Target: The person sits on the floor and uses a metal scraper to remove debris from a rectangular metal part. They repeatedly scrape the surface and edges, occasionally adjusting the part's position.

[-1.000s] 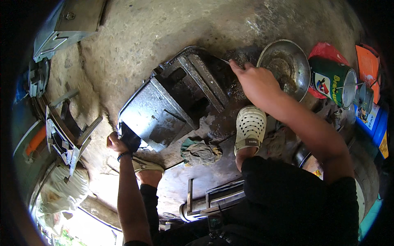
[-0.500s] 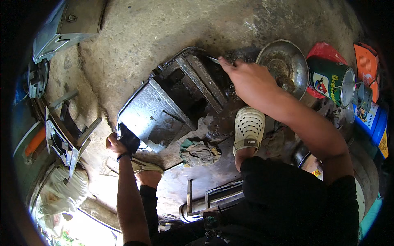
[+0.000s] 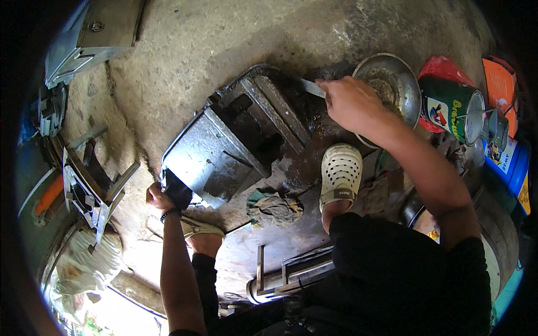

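A large, greasy metal housing (image 3: 193, 151) lies tilted across the floor, with a bright grey face at its left end and dark, oily ribs and hollows toward its right. My left hand (image 3: 159, 197) is closed on its lower left edge, beside a black opening; the fingertips are partly hidden. Off the housing's far right end, my right hand (image 3: 354, 105) grips a flat metal scraper (image 3: 312, 88), its thin blade pointing left at the housing's rim. The scraper's handle is covered by my fingers. Whether the blade touches the housing I cannot tell.
A metal basin (image 3: 412, 92) with brown residue sits just beyond my right hand. Near it stand a green can (image 3: 475, 115) and a blue container (image 3: 513, 171). A crumpled rag (image 3: 274, 209) lies by my right clog (image 3: 341, 171). Metal frames (image 3: 92, 185) lie at the left.
My right hand has drawn back slightly rightward with the scraper, and more of its blade shows beside the housing. The left hand and the housing have barely moved.
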`<state>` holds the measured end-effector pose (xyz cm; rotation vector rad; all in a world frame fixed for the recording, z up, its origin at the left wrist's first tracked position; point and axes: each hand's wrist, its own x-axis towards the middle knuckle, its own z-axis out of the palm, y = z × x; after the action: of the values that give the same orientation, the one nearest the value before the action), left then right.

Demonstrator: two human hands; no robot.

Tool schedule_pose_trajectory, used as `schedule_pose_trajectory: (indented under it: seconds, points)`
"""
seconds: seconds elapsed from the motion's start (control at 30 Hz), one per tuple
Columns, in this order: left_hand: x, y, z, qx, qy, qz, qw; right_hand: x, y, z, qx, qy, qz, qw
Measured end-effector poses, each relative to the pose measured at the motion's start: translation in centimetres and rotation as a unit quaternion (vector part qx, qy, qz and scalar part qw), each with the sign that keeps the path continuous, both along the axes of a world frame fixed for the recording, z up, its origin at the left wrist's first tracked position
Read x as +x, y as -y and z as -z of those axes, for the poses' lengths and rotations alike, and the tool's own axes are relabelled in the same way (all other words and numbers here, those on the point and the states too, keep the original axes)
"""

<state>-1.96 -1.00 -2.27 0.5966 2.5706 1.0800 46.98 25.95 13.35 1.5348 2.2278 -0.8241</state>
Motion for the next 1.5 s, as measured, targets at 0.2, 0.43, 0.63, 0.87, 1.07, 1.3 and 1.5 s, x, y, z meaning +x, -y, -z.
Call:
schedule_pose_trajectory:
  seconds: [0.2,0.43,0.63,0.87,1.07,1.3,1.5]
  points:
    - [0.1,0.1,-0.1,0.006,-0.01,0.021,1.0,0.7,1.4,1.6,0.013,-0.046,0.056,0.997]
    - [-0.1,0.0,-0.2,-0.009,0.014,-0.017,1.0,1.6,3.4,3.5,0.025,-0.137,0.148,0.979]
    - [-0.9,0.5,0.0,-0.026,0.005,-0.004,1.0,3.7,4.4,4.5,0.06,-0.21,0.144,0.965]
    - [-0.6,0.6,0.1,-0.011,0.01,-0.006,1.0,4.1,6.6,3.7,-0.014,-0.24,0.151,0.959]
    - [-0.5,0.2,-0.1,-0.015,0.0,-0.002,1.0,3.9,3.6,5.1,0.039,-0.24,0.056,0.968]
    - [-0.5,0.3,-0.2,-0.003,0.005,0.005,1.0,3.9,-0.1,3.6,-0.066,-0.169,0.037,0.983]
    - [0.0,0.0,-0.7,-0.019,-0.005,0.009,1.0,3.7,-1.3,2.1,-0.101,-0.12,0.079,0.984]
